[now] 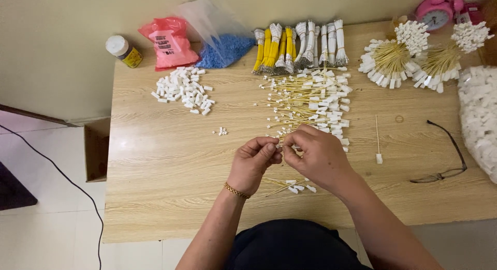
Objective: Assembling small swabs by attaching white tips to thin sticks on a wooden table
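Both hands pinch tight, left hand (253,159) and right hand (313,155) meeting fingertip to fingertip on a thin yellow wire (281,144) above the counter (165,166). Fingers hide nearly all of it, so its long axis and heading are unreadable. Beyond lies the loose wire pile (310,102).

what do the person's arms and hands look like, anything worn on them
Both forearms are bare, with no sleeves or gloves in view. The left hand has a thin gold chain bracelet around its wrist. The right hand shows no bracelet, watch or ring in this view.
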